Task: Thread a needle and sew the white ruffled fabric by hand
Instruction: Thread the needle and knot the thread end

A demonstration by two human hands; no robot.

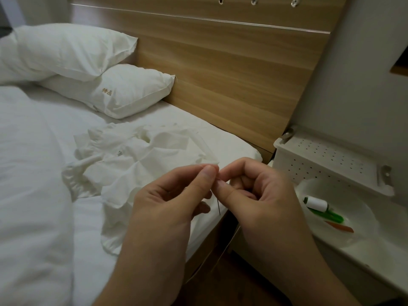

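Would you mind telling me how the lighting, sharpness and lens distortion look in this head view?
Head view: soft, dim indoor light without glare; wide-angle bending curves the headboard; the white ruffled fabric shows faint folds; the needle below the hands is thin but visible, and the thread at the fingertips is too fine to make out.

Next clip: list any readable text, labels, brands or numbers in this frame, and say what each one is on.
Lower pillow: two small gold embroidered characters, seemingly Chinese, too small and blurred to read reliably.
White thread spool in the bedside tray: no label visible.
Headboard, white ruffled fabric: no text.
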